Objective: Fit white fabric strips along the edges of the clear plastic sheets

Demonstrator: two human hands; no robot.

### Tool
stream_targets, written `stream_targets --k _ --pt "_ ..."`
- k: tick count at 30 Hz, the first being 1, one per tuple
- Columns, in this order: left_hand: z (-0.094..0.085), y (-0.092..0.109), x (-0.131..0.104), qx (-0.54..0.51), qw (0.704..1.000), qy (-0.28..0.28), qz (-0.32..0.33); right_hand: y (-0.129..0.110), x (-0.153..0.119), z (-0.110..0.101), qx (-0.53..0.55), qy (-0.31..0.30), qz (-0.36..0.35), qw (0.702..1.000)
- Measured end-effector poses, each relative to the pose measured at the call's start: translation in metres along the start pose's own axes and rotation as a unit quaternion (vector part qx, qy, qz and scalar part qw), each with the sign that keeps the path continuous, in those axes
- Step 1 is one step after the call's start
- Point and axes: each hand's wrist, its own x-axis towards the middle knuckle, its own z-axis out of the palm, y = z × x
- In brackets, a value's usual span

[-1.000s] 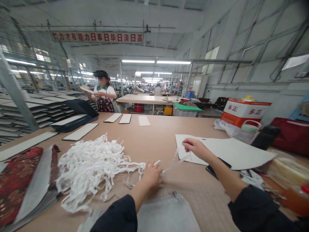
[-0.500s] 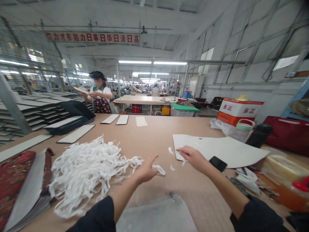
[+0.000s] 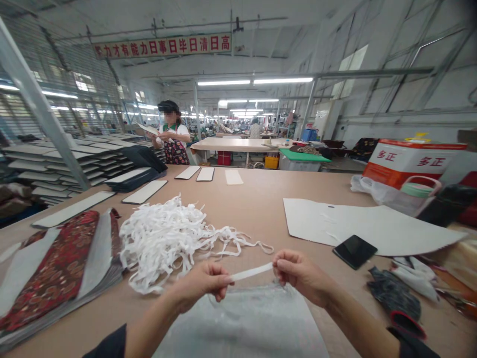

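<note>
A short white fabric strip [image 3: 252, 272] is stretched between my two hands, just above the table. My left hand [image 3: 208, 281] pinches its left end between thumb and fingers. At the other end, my right hand [image 3: 296, 271] is closed on the strip the same way. Below them lies a grey-white sheet [image 3: 242, 323] that looks thin and slightly see-through. To the left a tangled heap of white strips [image 3: 164, 238] rests on the table, with a loose strand trailing toward my hands.
A large cream panel [image 3: 357, 223] and a black phone [image 3: 355, 251] lie right. Red patterned fabric [image 3: 70, 263] is at left. Pale panels [image 3: 145, 192] lie farther back. A red-white box [image 3: 410, 159] stands far right. Across the table a co-worker [image 3: 173, 136] holds a panel.
My hands have come closer together, lower over the sheet, and now hold a strip taut between them. The view has swung left, so objects sit farther right.
</note>
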Motion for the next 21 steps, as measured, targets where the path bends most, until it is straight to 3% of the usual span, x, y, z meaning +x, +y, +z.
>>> stream_targets --k 4,8,12,15,21 --pt "-0.043 -0.023 -0.035 0.036 0.997 0.066 -0.032 0.028 -0.005 -0.018 0.023 0.102 0.022 0.994" --pt "-0.073 -0.057 -0.055 0.074 0.984 0.144 -0.072 0.067 -0.010 -0.038 -0.077 0.144 0.055 0.985" --pt "-0.077 -0.096 -0.055 0.129 0.957 0.244 -0.092 0.107 -0.014 -0.048 -0.244 0.143 0.070 0.957" --pt "-0.074 -0.119 -0.049 0.151 0.942 0.284 -0.096 0.124 -0.015 -0.053 -0.358 0.140 0.058 0.921" --pt "-0.073 -0.133 -0.049 0.208 0.925 0.309 -0.083 0.134 -0.013 -0.059 -0.466 0.131 0.025 0.875"
